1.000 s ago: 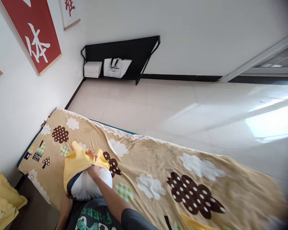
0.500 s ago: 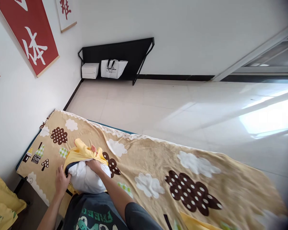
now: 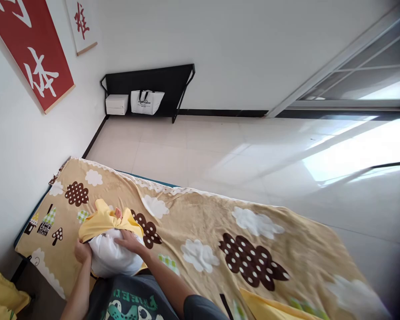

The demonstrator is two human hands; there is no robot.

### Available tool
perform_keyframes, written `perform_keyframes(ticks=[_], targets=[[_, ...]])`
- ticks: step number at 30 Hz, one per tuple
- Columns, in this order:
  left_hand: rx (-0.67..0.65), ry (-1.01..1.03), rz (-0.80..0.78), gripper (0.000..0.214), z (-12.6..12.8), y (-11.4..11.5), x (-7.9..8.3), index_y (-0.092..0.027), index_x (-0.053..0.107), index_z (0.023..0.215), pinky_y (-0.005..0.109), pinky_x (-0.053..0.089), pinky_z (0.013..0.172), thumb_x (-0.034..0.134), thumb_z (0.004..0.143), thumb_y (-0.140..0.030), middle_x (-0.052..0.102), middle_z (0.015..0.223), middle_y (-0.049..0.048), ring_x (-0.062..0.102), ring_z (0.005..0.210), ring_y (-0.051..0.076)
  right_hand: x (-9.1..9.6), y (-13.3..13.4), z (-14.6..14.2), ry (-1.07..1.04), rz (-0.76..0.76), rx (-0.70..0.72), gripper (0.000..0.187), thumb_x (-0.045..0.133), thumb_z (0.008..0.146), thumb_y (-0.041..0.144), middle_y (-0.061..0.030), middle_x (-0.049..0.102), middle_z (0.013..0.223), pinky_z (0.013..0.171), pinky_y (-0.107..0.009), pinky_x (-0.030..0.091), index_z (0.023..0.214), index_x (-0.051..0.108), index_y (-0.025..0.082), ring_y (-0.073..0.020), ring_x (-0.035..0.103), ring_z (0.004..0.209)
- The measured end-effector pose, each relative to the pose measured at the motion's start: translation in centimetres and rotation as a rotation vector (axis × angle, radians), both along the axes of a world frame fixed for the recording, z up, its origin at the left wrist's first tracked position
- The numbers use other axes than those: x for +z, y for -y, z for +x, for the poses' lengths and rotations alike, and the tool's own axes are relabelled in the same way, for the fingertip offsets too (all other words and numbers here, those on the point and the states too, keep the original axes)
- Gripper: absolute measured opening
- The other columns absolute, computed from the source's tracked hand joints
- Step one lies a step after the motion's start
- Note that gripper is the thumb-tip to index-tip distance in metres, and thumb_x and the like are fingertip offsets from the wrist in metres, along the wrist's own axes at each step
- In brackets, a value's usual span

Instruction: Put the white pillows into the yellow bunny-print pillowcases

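A white pillow lies partly inside a yellow pillowcase on the tan patterned blanket of a bed. My right hand lies flat on top of the pillow, fingers stretched toward the case's opening. My left hand grips the left edge of the pillowcase beside the pillow, fingers curled. My forearms reach in from the bottom over my dark printed shirt.
A wall with a red banner runs along the bed's left side. More yellow fabric lies at the lower left. A black rack with a white box and a white bag stands across the tiled floor.
My left hand has come up from below the bed edge to the pillowcase's left side. My right hand shifted from the case's opening onto the pillow top. The view has swung right.
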State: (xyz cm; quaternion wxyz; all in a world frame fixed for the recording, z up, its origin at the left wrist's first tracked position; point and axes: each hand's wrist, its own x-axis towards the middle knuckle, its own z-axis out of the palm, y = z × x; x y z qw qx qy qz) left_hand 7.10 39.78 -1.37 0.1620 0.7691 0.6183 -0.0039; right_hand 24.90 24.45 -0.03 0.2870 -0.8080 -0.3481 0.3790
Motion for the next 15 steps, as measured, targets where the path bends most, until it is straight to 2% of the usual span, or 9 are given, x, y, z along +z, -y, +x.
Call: perform_keyframes(ticks=[3, 5, 7, 10, 13, 15], targets=[[0.078, -0.016, 0.060, 0.026, -0.5, 0.5, 0.2, -0.016, 0.063, 0.100, 0.035, 0.045, 0.060, 0.040, 0.090, -0.015, 0.068, 0.083, 0.0142, 0.064, 0.070, 0.026, -0.1, 0.4, -1.5, 0.107, -0.057, -0.062, 0.047, 0.046, 0.095, 0.039, -0.0183, 0.059, 0.135, 0.112, -0.041, 0.031, 0.131, 0.058, 0.012, -0.0292, 0.050, 0.130], [-0.011, 0.033, 0.102, 0.024, -0.7, 0.9, 0.8, -0.014, 0.062, 0.104, 0.037, 0.049, 0.070, 0.043, 0.089, -0.016, 0.068, 0.096, 0.0155, 0.066, 0.086, 0.027, -0.1, 0.1, -2.0, 0.153, -0.088, -0.091, 0.046, 0.036, 0.098, 0.034, -0.0221, 0.061, 0.129, 0.108, -0.044, 0.033, 0.130, 0.058, 0.010, -0.0310, 0.054, 0.125], [-0.164, 0.100, 0.141, 0.026, -0.6, 1.3, 1.9, -0.015, 0.060, 0.110, 0.036, 0.047, 0.089, 0.046, 0.087, -0.013, 0.066, 0.110, 0.0128, 0.061, 0.108, 0.026, -0.1, -0.5, -1.9, 0.164, -0.074, -0.059, 0.041, 0.038, 0.097, 0.032, -0.0199, 0.064, 0.126, 0.105, -0.041, 0.037, 0.126, 0.060, 0.012, -0.0293, 0.057, 0.121], [-0.504, 0.115, 0.200, 0.040, 0.4, 1.3, 3.6, -0.016, 0.057, 0.123, 0.039, 0.037, 0.108, 0.043, 0.087, -0.006, 0.060, 0.126, 0.0114, 0.050, 0.126, 0.024, 0.0, -1.4, -1.6, 0.157, 0.003, 0.044, 0.032, 0.047, 0.094, 0.031, -0.0142, 0.067, 0.121, 0.102, -0.035, 0.039, 0.115, 0.066, 0.016, -0.0257, 0.059, 0.117], [-0.780, 0.011, 0.177, 0.049, 2.3, 0.7, 4.8, -0.016, 0.053, 0.132, 0.040, 0.038, 0.105, 0.041, 0.086, -0.004, 0.059, 0.128, 0.0120, 0.051, 0.124, 0.025, -0.1, -1.7, -2.1, 0.151, 0.071, 0.119, 0.030, 0.048, 0.093, 0.030, -0.0126, 0.069, 0.117, 0.100, -0.034, 0.040, 0.112, 0.068, 0.017, -0.0251, 0.061, 0.113], [-0.831, -0.035, 0.126, 0.049, 3.6, 0.2, 5.1, -0.018, 0.057, 0.129, 0.036, 0.044, 0.097, 0.044, 0.084, -0.004, 0.064, 0.119, 0.0097, 0.057, 0.114, 0.024, -0.1, -1.5, -2.9, 0.145, 0.115, 0.154, 0.031, 0.048, 0.092, 0.029, -0.0113, 0.070, 0.117, 0.100, -0.034, 0.041, 0.113, 0.068, 0.017, -0.0250, 0.061, 0.112]])
